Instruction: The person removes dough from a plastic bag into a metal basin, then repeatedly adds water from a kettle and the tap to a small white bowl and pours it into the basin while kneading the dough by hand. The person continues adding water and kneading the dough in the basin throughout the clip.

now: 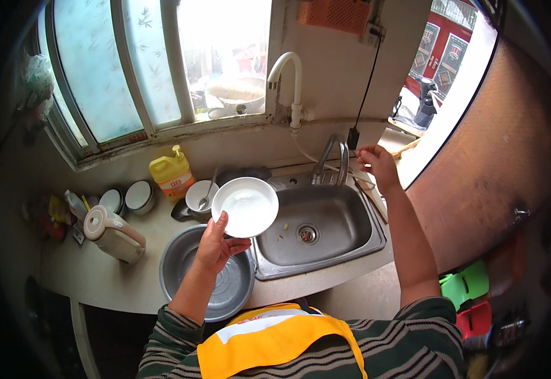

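A white bowl point(245, 207) is gripped at its near rim by my left hand point(215, 247), thumb on the inside and fingers underneath. It is tilted toward me, over the left edge of the steel sink point(345, 221). Beyond the sink's far right corner, my right hand point(379, 165) is raised beside the curved metal tap point(342, 158), apart from the bowl. Its fingers are bent together; anything between them is too small to tell. Below my left hand stands a grey basin point(177, 249). A few scraps lie near the sink's drain point(308, 234).
Left of the sink stand a yellow pump bottle point(171, 174), a small white bowl point(193, 197) with a spoon point(205, 202), stacked bowls point(140, 196) and a pale kettle point(114, 235). A white gooseneck tap point(296, 95) rises at the wall. Green point(468, 284) and red bins point(475, 319) are at right.
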Demonstrator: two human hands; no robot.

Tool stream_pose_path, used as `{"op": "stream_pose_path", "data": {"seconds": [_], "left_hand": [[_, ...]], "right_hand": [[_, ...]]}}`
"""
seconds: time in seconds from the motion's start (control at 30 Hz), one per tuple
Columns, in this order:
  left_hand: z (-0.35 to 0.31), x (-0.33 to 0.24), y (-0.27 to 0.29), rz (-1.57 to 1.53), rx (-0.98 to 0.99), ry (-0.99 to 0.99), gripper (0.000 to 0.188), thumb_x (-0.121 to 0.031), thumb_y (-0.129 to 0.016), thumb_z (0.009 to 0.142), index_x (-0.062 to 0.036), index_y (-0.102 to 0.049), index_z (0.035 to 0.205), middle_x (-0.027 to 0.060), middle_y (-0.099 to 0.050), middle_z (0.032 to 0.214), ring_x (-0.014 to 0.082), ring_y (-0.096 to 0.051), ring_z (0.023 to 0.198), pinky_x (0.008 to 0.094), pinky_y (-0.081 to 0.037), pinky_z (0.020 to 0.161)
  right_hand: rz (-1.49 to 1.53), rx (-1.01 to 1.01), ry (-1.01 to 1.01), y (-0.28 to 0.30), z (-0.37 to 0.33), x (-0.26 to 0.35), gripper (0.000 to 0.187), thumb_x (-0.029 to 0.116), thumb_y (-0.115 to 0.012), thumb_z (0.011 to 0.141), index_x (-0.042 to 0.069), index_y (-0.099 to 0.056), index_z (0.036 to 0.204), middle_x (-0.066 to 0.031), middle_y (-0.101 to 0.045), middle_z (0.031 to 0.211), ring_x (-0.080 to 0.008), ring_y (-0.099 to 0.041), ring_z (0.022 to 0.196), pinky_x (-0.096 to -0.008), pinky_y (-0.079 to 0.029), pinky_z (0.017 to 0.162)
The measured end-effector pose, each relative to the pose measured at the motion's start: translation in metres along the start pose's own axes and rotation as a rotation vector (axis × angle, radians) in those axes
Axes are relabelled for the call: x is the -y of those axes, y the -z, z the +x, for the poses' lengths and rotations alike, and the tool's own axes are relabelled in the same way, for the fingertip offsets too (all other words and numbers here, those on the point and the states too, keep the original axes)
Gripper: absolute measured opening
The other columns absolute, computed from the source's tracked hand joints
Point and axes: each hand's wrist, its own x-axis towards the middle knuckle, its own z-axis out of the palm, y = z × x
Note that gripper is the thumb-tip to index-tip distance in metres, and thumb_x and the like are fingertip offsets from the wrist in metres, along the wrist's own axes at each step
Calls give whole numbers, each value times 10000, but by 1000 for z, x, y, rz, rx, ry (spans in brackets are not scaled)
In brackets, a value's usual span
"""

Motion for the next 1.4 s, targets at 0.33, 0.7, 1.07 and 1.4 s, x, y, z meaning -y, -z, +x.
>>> {"op": "stream_pose_path", "data": {"seconds": [0.33,0.7,1.07,1.4], "left_hand": [[56,3,-65,-9,-138,-69,537,-477,-505,917,-125,-334,1284,113,-563,1121,233,-667,783,361,-582,685],[103,-4,-98,-34,-290,-136,516,-477,-530,905,-124,-356,1239,115,-581,1053,237,-666,738,378,-583,680],[141,-14,-107,-53,-362,-160,549,-494,-536,896,-108,-363,1246,128,-587,1036,254,-660,762,391,-572,694],[174,-13,-113,-6,-371,-166,526,-426,-569,877,-80,-430,1248,135,-631,1003,246,-667,794,392,-573,716]], "right_hand": [[-82,250,-108,5,190,-40,303,302,-651,851,73,-595,1043,-12,-598,957,-116,-563,865,-275,-511,714],[-18,520,-229,-70,282,-88,472,378,-629,848,45,-553,1173,-76,-544,1133,-203,-583,947,-293,-540,738],[6,601,125,-67,289,-120,356,179,-690,823,85,-607,1156,-77,-604,993,-162,-606,896,-282,-522,772],[42,604,361,-69,294,-148,383,24,-695,779,61,-575,1141,-60,-583,1085,-167,-584,1003,-299,-491,864]]}}
